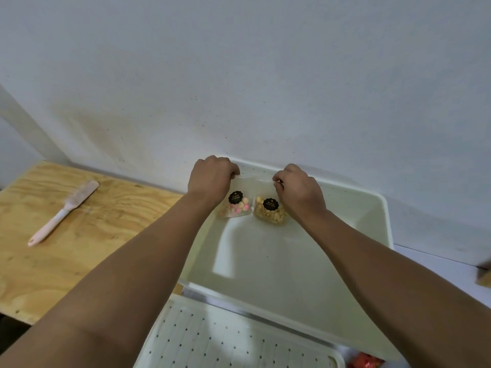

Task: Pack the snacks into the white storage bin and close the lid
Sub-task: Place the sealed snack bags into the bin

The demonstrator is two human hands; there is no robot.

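The white storage bin [372,235] stands open against the wall. Two clear snack pouches with round black labels stand side by side against its far wall. The left pouch [236,207] holds pink and pale pieces, and my left hand [211,181] pinches its top edge. The right pouch [271,212] holds tan pieces, and my right hand [300,192] pinches its top edge. The bin's white lid [225,338], dotted with small holes, lies flat just in front of the bin.
A pink hairbrush [65,211] lies on the plywood table [79,261] to the left. Something red [366,361] shows at the bottom right beside the lid. A brown object [483,274] sits at the right edge. A white wall rises right behind the bin.
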